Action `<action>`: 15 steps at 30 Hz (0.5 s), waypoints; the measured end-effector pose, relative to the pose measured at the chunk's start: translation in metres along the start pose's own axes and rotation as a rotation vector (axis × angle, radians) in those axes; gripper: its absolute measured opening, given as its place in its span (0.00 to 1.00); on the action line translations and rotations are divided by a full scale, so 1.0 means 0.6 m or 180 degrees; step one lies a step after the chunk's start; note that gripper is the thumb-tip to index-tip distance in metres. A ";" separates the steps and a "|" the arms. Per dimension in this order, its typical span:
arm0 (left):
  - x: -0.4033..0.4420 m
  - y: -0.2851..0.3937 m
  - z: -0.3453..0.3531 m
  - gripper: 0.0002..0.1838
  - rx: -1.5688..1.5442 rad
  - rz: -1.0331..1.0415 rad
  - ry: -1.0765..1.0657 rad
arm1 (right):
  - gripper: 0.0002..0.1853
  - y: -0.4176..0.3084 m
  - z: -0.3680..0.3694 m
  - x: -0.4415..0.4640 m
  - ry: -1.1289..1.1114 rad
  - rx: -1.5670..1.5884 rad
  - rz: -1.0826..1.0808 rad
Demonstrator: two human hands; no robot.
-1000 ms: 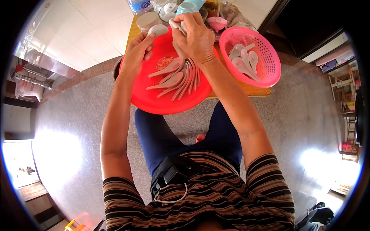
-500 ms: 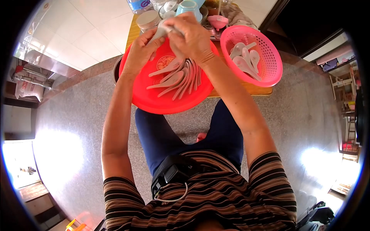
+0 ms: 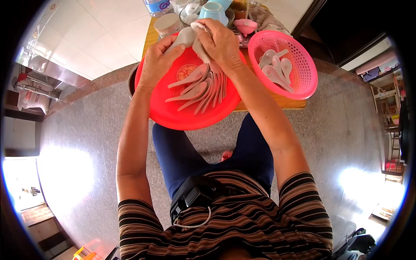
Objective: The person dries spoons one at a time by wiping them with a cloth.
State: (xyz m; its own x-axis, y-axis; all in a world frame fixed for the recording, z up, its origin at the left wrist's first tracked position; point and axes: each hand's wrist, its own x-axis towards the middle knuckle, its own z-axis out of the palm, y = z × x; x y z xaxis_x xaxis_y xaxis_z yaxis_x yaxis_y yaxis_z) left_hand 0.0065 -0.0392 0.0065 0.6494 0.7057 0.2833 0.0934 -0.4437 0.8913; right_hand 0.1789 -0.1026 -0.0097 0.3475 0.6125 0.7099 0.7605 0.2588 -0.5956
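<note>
My left hand (image 3: 157, 60) grips a white soup spoon (image 3: 185, 37) by its handle, the bowl pointing up and to the right. Bunched in my right hand (image 3: 222, 43) is a white cloth (image 3: 199, 47), right beside the spoon's bowl; whether they touch I cannot tell. Both hands are above a round red tray (image 3: 173, 116). Several similar spoons (image 3: 200, 92) lie fanned and overlapping in it. To the right stands a pink colander (image 3: 308, 82) with several more white spoons (image 3: 277, 71) inside.
The tray and colander rest on a wooden table (image 3: 294, 103). Along its far side are a clear jar (image 3: 168, 24), a pale blue cup (image 3: 213, 14), a pink funnel-shaped piece (image 3: 245, 27), a water bottle (image 3: 157, 6) and a brownish cloth (image 3: 271, 21). My knees are under the near edge.
The cloth and my right hand have come off the spoon's bowl, slightly rightward, so the bowl now shows. My left hand still grips the spoon, almost in place.
</note>
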 end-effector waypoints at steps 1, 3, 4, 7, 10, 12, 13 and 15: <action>0.001 -0.001 0.000 0.15 -0.0035 -0.0086 0.0094 | 0.12 -0.004 -0.002 -0.001 -0.0026 -0.0009 -0.0126; 0.000 0.003 -0.003 0.14 -0.0139 -0.0238 0.0121 | 0.12 -0.016 -0.007 -0.004 -0.0048 -0.0020 -0.0252; 0.000 0.005 -0.004 0.13 -0.0245 -0.0389 0.0147 | 0.12 -0.026 -0.008 -0.006 -0.0167 0.0054 -0.0406; 0.000 0.011 0.000 0.13 -0.0146 -0.0348 0.0176 | 0.12 -0.030 -0.006 -0.006 -0.0251 0.0129 -0.0570; -0.004 0.012 -0.002 0.13 -0.0040 -0.0254 0.0092 | 0.13 -0.016 -0.005 -0.004 -0.0064 0.0141 -0.0370; -0.003 0.006 -0.005 0.13 -0.0232 -0.0257 0.0078 | 0.13 0.000 -0.001 -0.002 0.0087 0.0156 -0.0163; -0.002 0.004 -0.007 0.13 -0.0424 -0.0262 0.0063 | 0.13 0.007 0.001 -0.001 0.0103 0.0038 -0.0148; -0.001 0.005 -0.012 0.13 -0.0546 -0.0292 0.0029 | 0.13 0.008 0.002 -0.002 0.0121 -0.0078 -0.0134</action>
State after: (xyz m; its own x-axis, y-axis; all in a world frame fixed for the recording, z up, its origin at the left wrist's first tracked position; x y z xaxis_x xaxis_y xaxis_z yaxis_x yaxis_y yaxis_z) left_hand 0.0010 -0.0371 0.0115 0.6371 0.7443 0.2005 0.0214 -0.2771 0.9606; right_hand 0.1815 -0.1011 -0.0136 0.3353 0.5725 0.7482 0.7879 0.2649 -0.5559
